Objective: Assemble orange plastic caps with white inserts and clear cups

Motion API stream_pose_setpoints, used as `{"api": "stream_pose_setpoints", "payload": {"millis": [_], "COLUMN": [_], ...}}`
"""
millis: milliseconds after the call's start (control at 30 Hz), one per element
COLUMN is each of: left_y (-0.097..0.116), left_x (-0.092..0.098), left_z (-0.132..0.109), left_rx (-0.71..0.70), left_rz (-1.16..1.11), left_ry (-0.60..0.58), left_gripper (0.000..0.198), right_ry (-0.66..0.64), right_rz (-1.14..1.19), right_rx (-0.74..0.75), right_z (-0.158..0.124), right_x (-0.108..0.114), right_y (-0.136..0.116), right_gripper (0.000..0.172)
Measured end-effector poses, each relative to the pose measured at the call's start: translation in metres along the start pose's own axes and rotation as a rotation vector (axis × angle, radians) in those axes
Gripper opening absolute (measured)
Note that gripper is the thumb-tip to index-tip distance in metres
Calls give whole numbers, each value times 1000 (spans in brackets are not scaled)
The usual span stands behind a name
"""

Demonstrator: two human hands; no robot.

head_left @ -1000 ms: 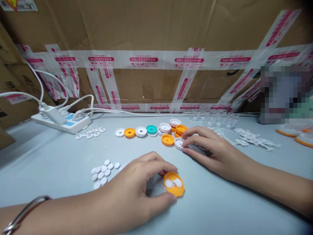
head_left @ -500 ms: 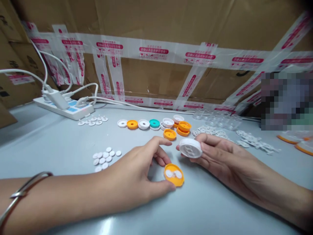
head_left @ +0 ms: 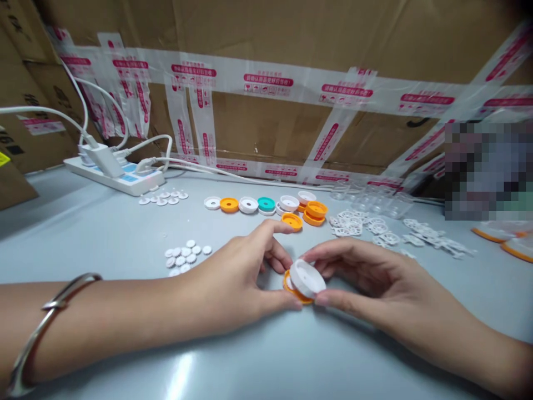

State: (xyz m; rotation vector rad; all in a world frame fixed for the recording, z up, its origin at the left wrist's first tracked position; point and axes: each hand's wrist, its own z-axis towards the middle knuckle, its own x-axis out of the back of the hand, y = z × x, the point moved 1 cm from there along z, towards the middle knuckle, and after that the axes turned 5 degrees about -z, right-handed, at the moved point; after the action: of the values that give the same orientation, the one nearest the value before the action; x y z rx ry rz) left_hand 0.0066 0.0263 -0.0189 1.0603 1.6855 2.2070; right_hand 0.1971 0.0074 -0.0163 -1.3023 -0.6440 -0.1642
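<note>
My left hand steadies an orange round cap on the grey table, thumb and fingers pinched at its rim. My right hand holds a white round cap between thumb and fingers, tilted over the orange one and covering most of it. A silver bangle circles my left wrist.
A row of white, orange and teal caps lies behind the hands. Small white gears sit to the left, white gear pieces to the right. A power strip with plugs rests at the back left against taped cardboard.
My right hand picked a white cap from the row, brought it toward me and lowered it onto the orange cap held by my left hand.
</note>
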Motion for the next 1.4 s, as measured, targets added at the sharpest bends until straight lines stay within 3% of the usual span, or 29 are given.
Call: {"api": "stream_pose_setpoints", "payload": {"millis": [400,1133,1400], "left_y": [-3,0,8], "left_x": [-2,-1,-1], "left_z": [0,-1,-3], "left_rx": [-53,-28,-87], "left_rz": [57,41,163], "left_ry": [17,2,0], "left_gripper": [54,47,22], "right_ry": [-9,-56,-85], "right_rz": [-262,-384,-263], "right_rx": [288,267,167], "right_z": [0,3,4], "right_x": [-3,0,-3], "right_y": [-3,-8,-8], "right_gripper": [21,26,18]}}
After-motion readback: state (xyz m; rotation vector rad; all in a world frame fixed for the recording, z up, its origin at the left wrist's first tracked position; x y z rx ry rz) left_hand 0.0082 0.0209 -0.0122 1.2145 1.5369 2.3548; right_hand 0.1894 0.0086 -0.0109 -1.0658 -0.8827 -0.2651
